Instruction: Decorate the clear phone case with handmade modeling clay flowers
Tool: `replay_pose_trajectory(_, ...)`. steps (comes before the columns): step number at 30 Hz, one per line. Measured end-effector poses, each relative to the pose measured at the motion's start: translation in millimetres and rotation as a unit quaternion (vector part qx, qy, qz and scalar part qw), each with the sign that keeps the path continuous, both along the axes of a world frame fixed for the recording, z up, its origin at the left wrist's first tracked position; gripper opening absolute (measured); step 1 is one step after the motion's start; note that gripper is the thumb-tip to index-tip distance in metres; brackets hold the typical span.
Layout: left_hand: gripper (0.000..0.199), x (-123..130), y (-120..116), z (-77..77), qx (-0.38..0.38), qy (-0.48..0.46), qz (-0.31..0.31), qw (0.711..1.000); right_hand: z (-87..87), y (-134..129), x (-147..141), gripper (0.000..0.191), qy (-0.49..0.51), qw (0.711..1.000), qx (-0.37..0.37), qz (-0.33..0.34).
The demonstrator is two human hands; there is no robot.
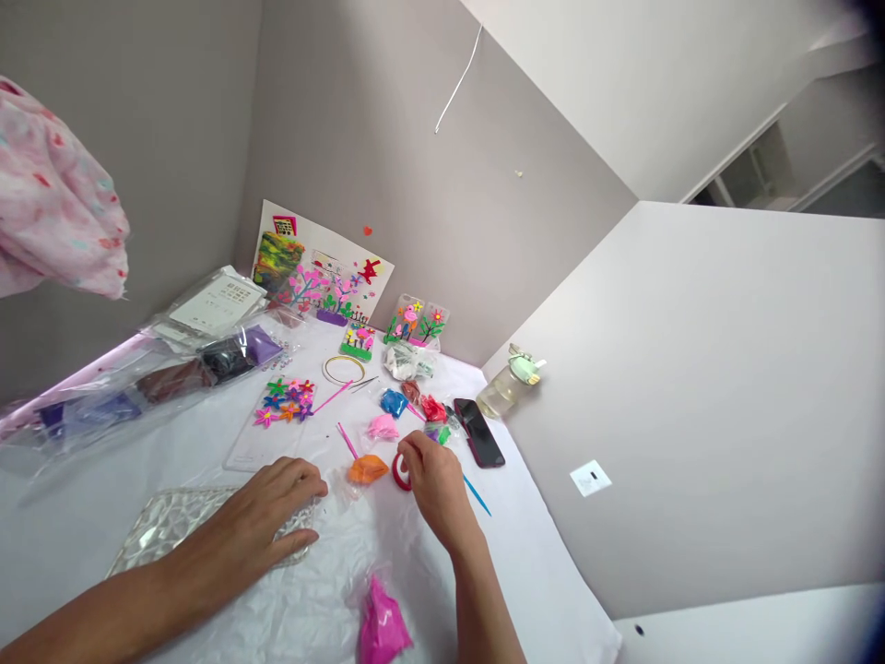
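My left hand (280, 512) rests over a clear textured phone case (176, 521), its fingers apart and nothing held. Near the middle of the table, my right hand (432, 475) has its fingers pinched together beside a red ring-shaped item (399, 472); what lies between the fingertips is hidden. Orange clay (368, 469) in clear wrap sits just left of the red ring. A bag of bright pink clay (383, 627) lies at the front. Behind the left hand is a clear case with colourful clay flowers (285, 403).
A dark phone (479, 432) and a bottle with a green lid (508, 383) stand along the right edge. Blue (394, 402), light pink (383, 426) and red clay (433, 409) lie behind the right hand. Plastic bags (172, 378) cover the left back.
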State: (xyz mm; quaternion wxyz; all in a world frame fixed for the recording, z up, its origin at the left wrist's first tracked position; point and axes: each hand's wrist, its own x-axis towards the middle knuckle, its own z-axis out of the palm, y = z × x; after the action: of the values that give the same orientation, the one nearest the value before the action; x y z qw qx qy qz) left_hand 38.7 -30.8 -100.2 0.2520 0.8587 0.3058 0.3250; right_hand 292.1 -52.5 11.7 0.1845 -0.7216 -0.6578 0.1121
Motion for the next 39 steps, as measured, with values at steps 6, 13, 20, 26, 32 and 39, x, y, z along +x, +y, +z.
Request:
replay_pose_trajectory(6,0.024,5,-4,1.0,0.034,-0.064,0.034,0.997,-7.7,14,39,0.034,-0.011,0.992,0.065,-0.112)
replay_pose_trajectory(13,0.019,4,-5,17.8,-0.013,-0.146,0.102,0.984,-18.8,28,81,0.037,-0.047,0.977,0.088,-0.189)
replay_pose_trajectory(20,0.022,2,-4,18.4,-0.062,-0.148,0.074,0.984,6.5,61,93,0.023,-0.134,0.980,0.004,-0.150)
replay_pose_trajectory(26,0.023,3,-1,20.9,-0.056,-0.150,0.077,0.984,7.8,102,95,0.026,-0.154,0.979,-0.044,-0.130)
replay_pose_trajectory(32,0.024,3,-3,23.5,-0.062,-0.131,0.074,0.987,-0.2,137,79,0.035,-0.139,0.984,-0.051,-0.099)
replay_pose_trajectory(39,0.023,4,-5,26.8,-0.059,-0.144,0.069,0.985,-18.5,153,55,0.032,-0.127,0.988,-0.055,-0.073)
